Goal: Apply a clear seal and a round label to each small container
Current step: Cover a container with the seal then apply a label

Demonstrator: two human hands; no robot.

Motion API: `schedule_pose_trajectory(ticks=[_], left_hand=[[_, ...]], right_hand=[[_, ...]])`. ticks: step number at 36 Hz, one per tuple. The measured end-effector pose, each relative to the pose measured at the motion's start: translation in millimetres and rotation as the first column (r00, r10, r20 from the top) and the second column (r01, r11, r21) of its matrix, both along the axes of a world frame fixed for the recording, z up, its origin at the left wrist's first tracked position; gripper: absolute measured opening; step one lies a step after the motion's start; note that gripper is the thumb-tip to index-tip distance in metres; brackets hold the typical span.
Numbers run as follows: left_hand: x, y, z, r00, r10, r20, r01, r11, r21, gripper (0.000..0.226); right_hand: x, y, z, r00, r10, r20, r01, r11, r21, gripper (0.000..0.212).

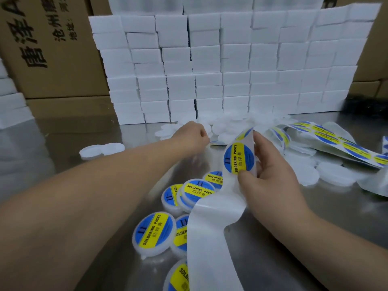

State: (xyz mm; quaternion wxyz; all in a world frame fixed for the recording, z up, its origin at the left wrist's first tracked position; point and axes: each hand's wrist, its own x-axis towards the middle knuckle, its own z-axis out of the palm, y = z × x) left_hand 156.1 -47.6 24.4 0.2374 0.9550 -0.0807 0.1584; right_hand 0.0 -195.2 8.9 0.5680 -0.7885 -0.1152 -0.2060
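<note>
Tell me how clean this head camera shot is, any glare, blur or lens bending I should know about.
Head view: the steel table shows soft glare; the white boxes are washed out, edges faint; wide-angle bending tilts the stack's outer columns; the left hand is slightly smeared; the round label held by the right hand reads sharply.

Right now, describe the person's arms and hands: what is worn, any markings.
Left forearm and right forearm are bare, with no sleeves in view. Left hand and right hand are ungloved. No ring, watch, band or marking shows.
</note>
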Motion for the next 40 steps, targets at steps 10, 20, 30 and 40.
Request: schedule_pose_trajectory(ticks=[10,20,30,40], left_hand=[[-84,13,20,0.995,0.004,-0.098,-0.081,0.597,-0.798,0.018],[-130,9,6,0.98,-0.173,0.099,0.192,0.689,-0.698,0.021],[-154,-1,14,0.877,-0.24,0.417,0.329,0.932,-0.155,0.035],[-158,2,15,0.883,-0.156,0.442,0.221,0.97,-0.101,0.037]], right_hand=[[-8,4,6,0.999,0.015,0.04,-0.014,0.999,-0.029,0.027],[-4,3,1,0.996,0.086,0.012,-0.085,0.996,-0.033,0.026],[-2,3,-2,0.98,0.091,0.178,-0.081,0.995,-0.063,0.036],[-3,1,-2,0.967,0.134,0.219,-0.126,0.991,-0.05,0.04]])
